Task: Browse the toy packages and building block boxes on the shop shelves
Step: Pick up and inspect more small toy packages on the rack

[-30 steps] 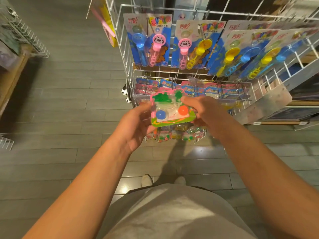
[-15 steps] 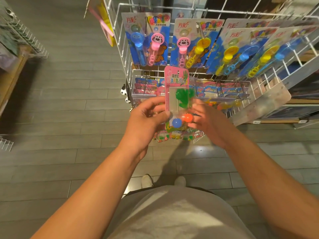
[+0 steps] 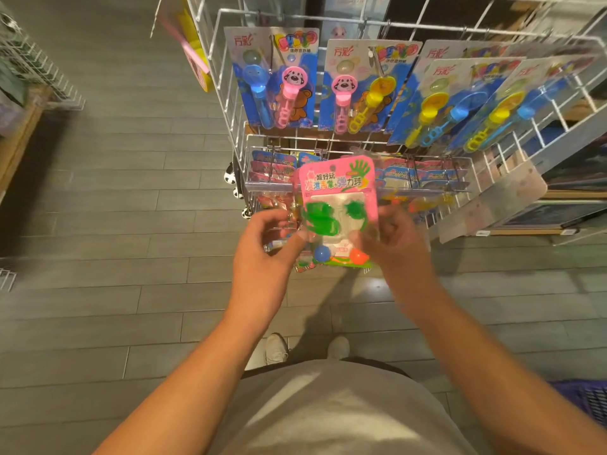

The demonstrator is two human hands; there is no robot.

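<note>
Both hands hold a pink blister pack (image 3: 338, 205) upright in front of a white wire rack (image 3: 230, 103), face toward the camera. The left hand (image 3: 262, 254) pinches the pack's lower left edge, thumb on the front, the other fingers curled behind it; the right hand (image 3: 397, 244) grips the lower right edge the same way, thumb over the clear blister. The card's header carries a green hand print and Chinese lettering in blue, green and yellow, partly legible as "超好玩" above a larger line ending "手掌+弹力球". Under the blister sit two green sticky hands (image 3: 323, 218), a blue ball (image 3: 320, 253) and an orange ball (image 3: 358, 256). On the rack's upper row hang blue bubble-wand cards (image 3: 272, 77), each headed with a red brand mark reading "方彩" and a colourful title too blurred to read; the wands are blue, pink and yellow, two with dog faces. Lower down, just behind the pack, hang smaller packets (image 3: 272, 165) whose print is too small to read. The floor (image 3: 131, 192) is grey plank.
</note>
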